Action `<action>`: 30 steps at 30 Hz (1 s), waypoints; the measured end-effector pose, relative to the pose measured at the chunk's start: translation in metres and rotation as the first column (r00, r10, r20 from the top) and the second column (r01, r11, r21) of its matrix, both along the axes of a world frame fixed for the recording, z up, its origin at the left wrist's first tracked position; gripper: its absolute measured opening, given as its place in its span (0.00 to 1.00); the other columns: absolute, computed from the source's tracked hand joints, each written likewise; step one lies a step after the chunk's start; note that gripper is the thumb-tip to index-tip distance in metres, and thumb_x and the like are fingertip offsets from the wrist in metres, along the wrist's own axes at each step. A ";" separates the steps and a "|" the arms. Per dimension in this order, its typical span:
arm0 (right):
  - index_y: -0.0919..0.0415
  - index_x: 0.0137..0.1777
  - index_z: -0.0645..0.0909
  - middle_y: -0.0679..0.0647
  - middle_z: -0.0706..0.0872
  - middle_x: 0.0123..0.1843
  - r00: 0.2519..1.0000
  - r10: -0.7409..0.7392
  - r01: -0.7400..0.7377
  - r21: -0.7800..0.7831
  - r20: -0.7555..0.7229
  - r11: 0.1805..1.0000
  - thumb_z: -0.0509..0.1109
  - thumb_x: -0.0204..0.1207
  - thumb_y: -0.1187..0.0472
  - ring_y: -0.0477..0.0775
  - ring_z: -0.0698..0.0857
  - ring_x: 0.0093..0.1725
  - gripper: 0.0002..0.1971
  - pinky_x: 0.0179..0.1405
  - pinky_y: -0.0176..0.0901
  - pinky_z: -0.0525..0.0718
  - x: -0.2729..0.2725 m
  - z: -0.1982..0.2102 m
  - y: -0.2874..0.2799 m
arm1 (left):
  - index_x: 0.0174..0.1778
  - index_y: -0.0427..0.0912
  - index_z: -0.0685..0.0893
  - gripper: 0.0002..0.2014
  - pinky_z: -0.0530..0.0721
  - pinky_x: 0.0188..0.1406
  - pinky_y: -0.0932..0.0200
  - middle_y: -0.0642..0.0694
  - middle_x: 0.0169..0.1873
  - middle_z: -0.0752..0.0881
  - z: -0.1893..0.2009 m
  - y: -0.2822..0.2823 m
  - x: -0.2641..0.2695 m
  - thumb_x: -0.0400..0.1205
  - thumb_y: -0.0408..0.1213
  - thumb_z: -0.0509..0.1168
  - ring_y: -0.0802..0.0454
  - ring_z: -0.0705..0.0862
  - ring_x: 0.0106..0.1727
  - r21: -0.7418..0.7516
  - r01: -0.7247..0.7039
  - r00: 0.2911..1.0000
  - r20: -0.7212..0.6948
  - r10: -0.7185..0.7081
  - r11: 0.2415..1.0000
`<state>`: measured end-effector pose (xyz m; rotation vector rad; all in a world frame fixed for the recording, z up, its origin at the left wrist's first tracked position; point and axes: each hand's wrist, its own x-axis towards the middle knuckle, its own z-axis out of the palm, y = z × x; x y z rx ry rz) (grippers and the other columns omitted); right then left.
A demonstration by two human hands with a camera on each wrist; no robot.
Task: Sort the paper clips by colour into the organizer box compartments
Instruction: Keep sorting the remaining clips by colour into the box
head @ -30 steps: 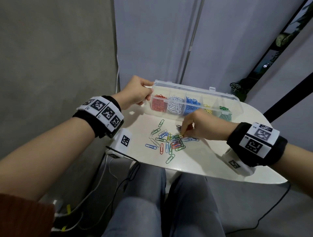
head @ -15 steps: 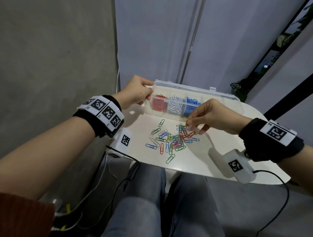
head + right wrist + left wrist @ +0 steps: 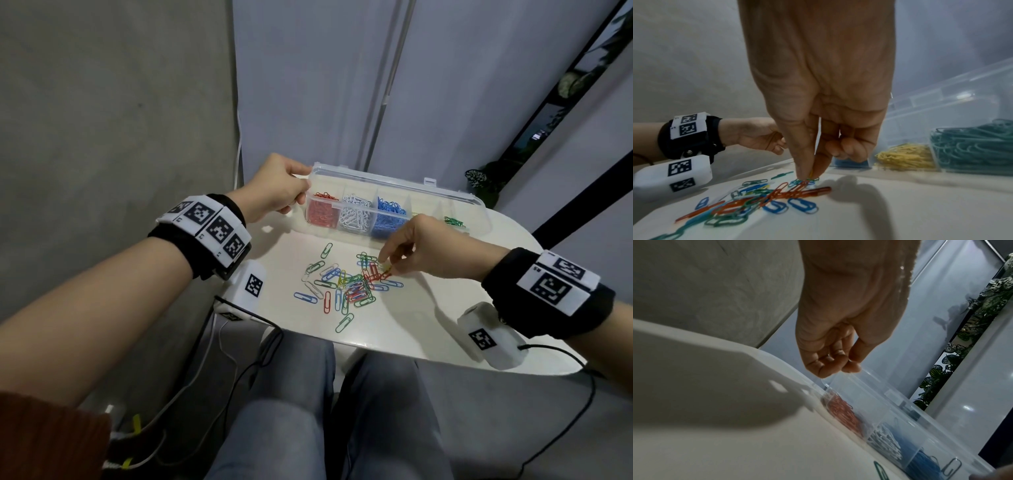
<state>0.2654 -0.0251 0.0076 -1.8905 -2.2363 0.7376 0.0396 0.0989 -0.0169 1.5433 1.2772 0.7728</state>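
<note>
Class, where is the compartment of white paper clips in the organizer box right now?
In the head view, the white clips sit in the organizer box, second compartment from its left end, between the red clips and blue clips.

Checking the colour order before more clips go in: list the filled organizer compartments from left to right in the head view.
Red clips → white clips → blue clips → green clips. The right hand hides most of the yellow compartment between blue and green.

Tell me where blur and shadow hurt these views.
Left wrist view: a broad shadow covers the table, and the box is soft. Right wrist view: the right hand looms large, near clips blurred. Head view: sharp, edges bent.
</note>
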 end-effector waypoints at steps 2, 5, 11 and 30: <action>0.54 0.40 0.91 0.51 0.85 0.31 1.000 -0.005 0.006 0.021 -0.018 1.000 0.79 0.67 0.70 0.40 0.74 0.27 0.09 0.27 0.29 0.70 0.000 0.002 0.000 | 0.72 0.39 0.78 0.19 0.68 0.18 0.66 0.46 0.23 0.78 0.000 0.000 0.000 0.84 0.28 0.62 0.58 0.67 0.17 0.000 0.001 1.000 -0.001 -0.001 1.000; 0.56 0.37 0.89 0.52 0.87 0.31 0.991 -0.077 0.093 0.147 -0.112 0.985 0.78 0.67 0.74 0.37 0.76 0.25 0.11 0.29 0.25 0.73 0.002 0.012 0.003 | 0.73 0.38 0.78 0.19 0.68 0.19 0.64 0.45 0.23 0.78 0.000 0.000 0.000 0.84 0.28 0.62 0.58 0.68 0.17 -0.003 -0.001 1.000 0.005 0.001 1.000; 0.61 0.40 0.89 0.51 0.84 0.29 0.896 -0.370 0.440 0.369 -0.247 0.819 0.80 0.69 0.68 0.42 0.74 0.24 0.03 0.22 0.22 0.71 0.030 0.039 0.022 | 0.72 0.39 0.79 0.18 0.69 0.22 0.61 0.45 0.23 0.78 0.002 -0.001 0.000 0.85 0.29 0.62 0.56 0.68 0.20 0.004 0.006 1.000 0.003 -0.006 1.000; 0.51 0.46 0.91 0.46 0.88 0.41 0.985 0.158 -0.160 0.019 0.072 0.987 0.77 0.69 0.69 0.40 0.78 0.32 0.12 0.33 0.28 0.72 0.006 -0.013 0.000 | 0.74 0.37 0.77 0.20 0.69 0.23 0.61 0.44 0.25 0.78 0.000 0.000 -0.001 0.85 0.29 0.62 0.55 0.68 0.20 0.000 0.010 1.000 0.008 -0.010 1.000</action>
